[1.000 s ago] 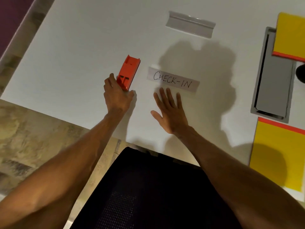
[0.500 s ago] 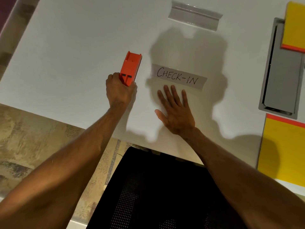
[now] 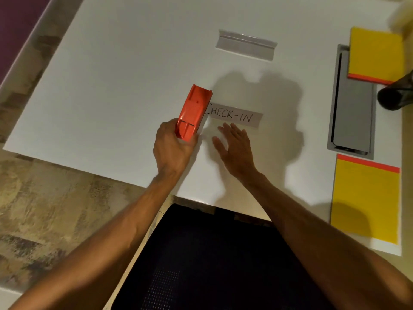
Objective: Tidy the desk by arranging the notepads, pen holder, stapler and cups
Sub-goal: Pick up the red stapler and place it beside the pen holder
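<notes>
Left hand (image 3: 172, 148): closed around the near end of the orange stapler (image 3: 194, 114), fingers wrapped on its left side, thumb side hidden beneath it.
Right hand (image 3: 234, 146): open and flat, fingers spread, holding nothing; fingertips reach just short of the paper strip's near edge. Whether the palm presses the desk cannot be told.
Stapler: points toward 12 o'clock with a slight lean to 1; its far end covers the left tip of the strip. Whether it rests on the desk or is lifted cannot be told.
Paper strip (image 3: 234, 117): hand-lettered "CHECK-IN", lying flat mid-desk, at 12 o'clock from the right hand.
Clear sign holder (image 3: 245, 44): lies at 12 o'clock from the strip, well apart from it.
Desk (image 3: 111, 74): white; its near edge runs just below both wrists, its left edge slants away at 10 o'clock.
Open room: broad bare surface from 9 to 12 o'clock of the stapler, out to the left edge.
Cable hatch (image 3: 352, 113): grey panel set in the desk at 3 o'clock from the hands.
Far notepad (image 3: 377, 54): yellow with an orange band, overlapping the hatch's far right corner.
Near notepad (image 3: 366, 200): yellow, orange band on top, just below the hatch, near the desk's front edge.
Dark object (image 3: 395, 95): at the right edge, partly cut off; cannot be identified.
Chair (image 3: 212, 260): black mesh, between the forearms.
</notes>
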The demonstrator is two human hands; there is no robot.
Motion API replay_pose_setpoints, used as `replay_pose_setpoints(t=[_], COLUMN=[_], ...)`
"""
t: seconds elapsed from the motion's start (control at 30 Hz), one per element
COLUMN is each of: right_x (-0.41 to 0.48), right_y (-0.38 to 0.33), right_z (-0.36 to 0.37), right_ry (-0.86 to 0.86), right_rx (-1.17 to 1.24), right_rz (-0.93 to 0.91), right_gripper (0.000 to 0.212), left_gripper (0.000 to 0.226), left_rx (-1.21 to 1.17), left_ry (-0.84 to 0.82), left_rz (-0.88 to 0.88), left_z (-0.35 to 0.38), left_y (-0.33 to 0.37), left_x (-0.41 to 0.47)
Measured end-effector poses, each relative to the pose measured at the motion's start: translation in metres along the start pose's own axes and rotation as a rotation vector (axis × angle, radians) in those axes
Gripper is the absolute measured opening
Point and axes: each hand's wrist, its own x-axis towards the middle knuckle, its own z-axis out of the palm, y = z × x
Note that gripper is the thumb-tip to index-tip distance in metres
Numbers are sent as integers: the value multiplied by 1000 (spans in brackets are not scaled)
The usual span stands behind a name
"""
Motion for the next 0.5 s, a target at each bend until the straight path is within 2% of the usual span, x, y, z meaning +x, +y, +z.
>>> replay_pose_setpoints(t=[0.07, 0.17, 0.33, 0.5], right_x=[-12, -25, -37, -53], right_y=[-12, -18, 13, 61], right_z=[-18, -44, -83, -122], right_ry=[128, 196, 311, 393], right_rx=[306, 657, 858, 1028], right_rz=[82, 244, 463, 681], right_gripper=[55, 47, 52, 65], left_gripper=[37, 46, 58, 63], left_rx=[3, 65, 98, 187], left_ry=[-15, -93, -131, -143], left_rz=[55, 135, 319, 685], left_z=[9, 31, 75, 124], left_y=[12, 33, 75, 123], left_x=[-12, -28, -50, -81])
